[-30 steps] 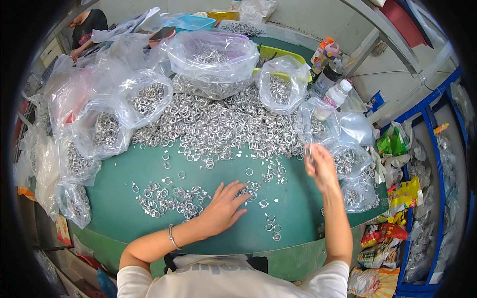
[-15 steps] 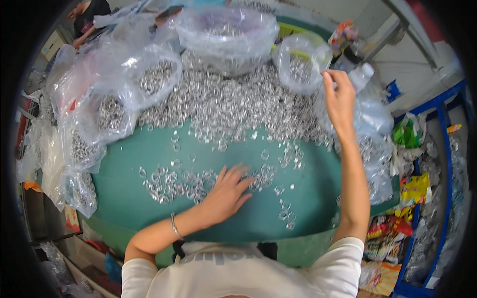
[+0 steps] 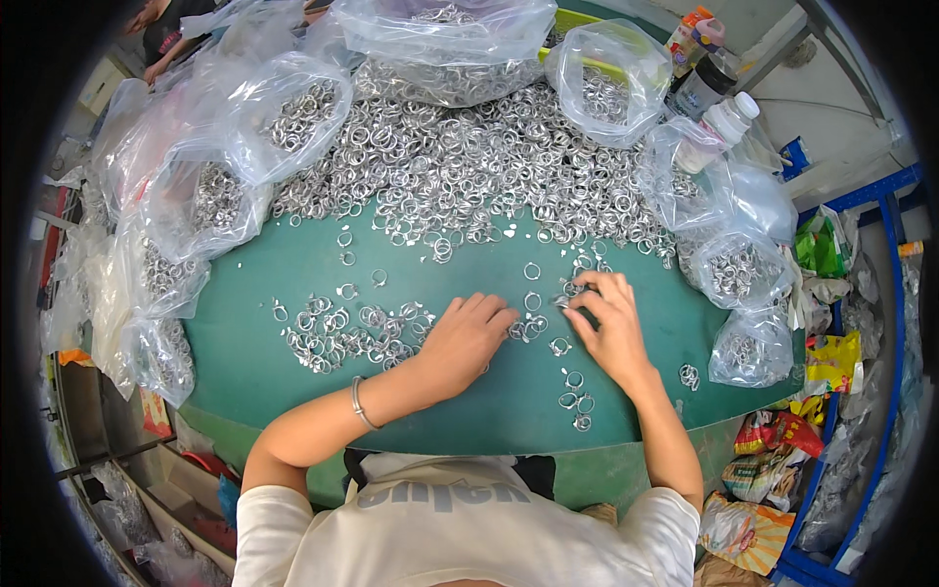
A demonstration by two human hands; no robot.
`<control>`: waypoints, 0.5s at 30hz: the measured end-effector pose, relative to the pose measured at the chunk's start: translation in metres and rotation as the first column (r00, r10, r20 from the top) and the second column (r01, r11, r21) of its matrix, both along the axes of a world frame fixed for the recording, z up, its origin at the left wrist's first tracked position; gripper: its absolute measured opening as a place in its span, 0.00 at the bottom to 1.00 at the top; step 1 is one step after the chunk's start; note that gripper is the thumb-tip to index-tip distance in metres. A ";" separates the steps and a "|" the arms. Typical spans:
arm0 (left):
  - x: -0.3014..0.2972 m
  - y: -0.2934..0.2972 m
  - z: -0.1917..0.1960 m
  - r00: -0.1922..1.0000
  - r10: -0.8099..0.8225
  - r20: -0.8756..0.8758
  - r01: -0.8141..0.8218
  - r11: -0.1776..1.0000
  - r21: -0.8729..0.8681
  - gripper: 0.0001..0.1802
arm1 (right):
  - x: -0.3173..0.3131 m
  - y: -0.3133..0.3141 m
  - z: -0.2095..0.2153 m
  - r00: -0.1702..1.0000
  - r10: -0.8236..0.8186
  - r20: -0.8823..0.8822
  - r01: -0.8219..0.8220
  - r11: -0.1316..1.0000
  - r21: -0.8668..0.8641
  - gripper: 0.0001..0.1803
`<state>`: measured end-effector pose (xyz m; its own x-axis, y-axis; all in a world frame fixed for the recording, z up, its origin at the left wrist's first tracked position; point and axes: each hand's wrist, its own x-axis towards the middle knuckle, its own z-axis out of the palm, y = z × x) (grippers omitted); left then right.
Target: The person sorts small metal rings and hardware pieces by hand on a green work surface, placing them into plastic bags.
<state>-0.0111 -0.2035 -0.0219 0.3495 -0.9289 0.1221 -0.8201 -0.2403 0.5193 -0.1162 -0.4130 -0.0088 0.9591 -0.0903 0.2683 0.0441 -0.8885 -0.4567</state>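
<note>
On the green tabletop, my left hand [image 3: 468, 342] lies over silver rings, its fingers bent and held together. Its fingertips meet a small cluster of rings [image 3: 529, 327]; anything beneath the palm is hidden. To the right, my right hand [image 3: 610, 328] has thumb and forefinger closed around a silver ring [image 3: 563, 300]. More rings lie just beyond those fingertips. Left of my left hand is a loose group of rings [image 3: 337, 338]. A short line of rings [image 3: 576, 400] sits nearer to me, below my right hand.
A wide heap of rings [image 3: 469, 171] covers the table's far side. Open clear bags of rings stand around it, including a left bag [image 3: 289, 117], a right bag [image 3: 611, 88] and a large back bag [image 3: 445, 73]. A white bottle [image 3: 724, 125] stands right. Another person [image 3: 171, 34] is far left.
My right hand has come from the bag at the far right down to the rings on the table. My left hand has shifted slightly right, and its spread fingers have drawn together.
</note>
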 end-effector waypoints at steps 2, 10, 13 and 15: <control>0.002 0.007 0.010 0.999 -0.039 -0.019 0.038 0.998 -0.044 0.20 | -0.009 -0.006 0.006 0.996 -0.051 -0.077 0.054 0.998 0.039 0.09; 0.024 -0.045 0.005 0.993 0.114 -0.020 -0.115 0.990 -0.079 0.17 | 0.007 -0.002 0.026 0.986 -0.117 -0.121 0.127 0.989 0.075 0.11; 0.029 -0.051 -0.003 0.996 0.093 0.007 -0.093 0.995 -0.025 0.14 | 0.013 0.000 0.019 0.995 -0.048 -0.084 0.050 0.999 0.017 0.12; 0.032 -0.049 -0.007 0.992 0.097 -0.076 -0.103 0.992 -0.079 0.13 | 0.010 -0.005 0.017 0.995 -0.084 -0.057 0.086 0.996 0.035 0.12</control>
